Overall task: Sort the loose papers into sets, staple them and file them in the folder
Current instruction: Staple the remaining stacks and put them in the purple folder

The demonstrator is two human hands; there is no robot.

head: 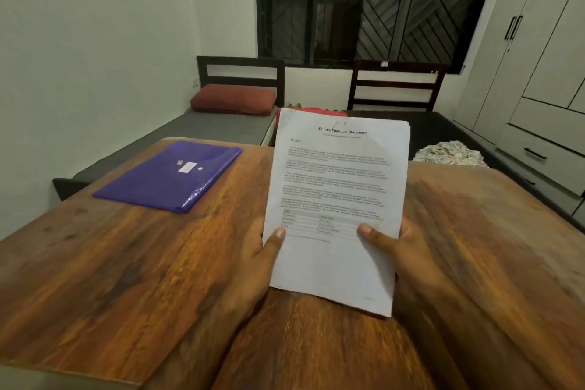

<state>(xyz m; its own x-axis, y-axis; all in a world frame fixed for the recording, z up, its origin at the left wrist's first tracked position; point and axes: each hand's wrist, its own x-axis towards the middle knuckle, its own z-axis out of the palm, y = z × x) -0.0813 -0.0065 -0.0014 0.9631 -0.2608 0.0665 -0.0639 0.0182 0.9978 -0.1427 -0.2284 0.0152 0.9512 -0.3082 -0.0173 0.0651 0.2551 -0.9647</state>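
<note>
From the head view, both hands gripped the paper stack [337, 199] upright at centre — left hand [256, 258] at seven o'clock, right hand [397, 250] at five — probably for reading. The purple folder [169, 176] lay shut at ten o'clock on the table [95, 279], apparently awaiting sets.

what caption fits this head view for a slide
Left hand and right hand hold a white stack of printed papers above a brown wooden table, purple plastic folder lying at left
</note>
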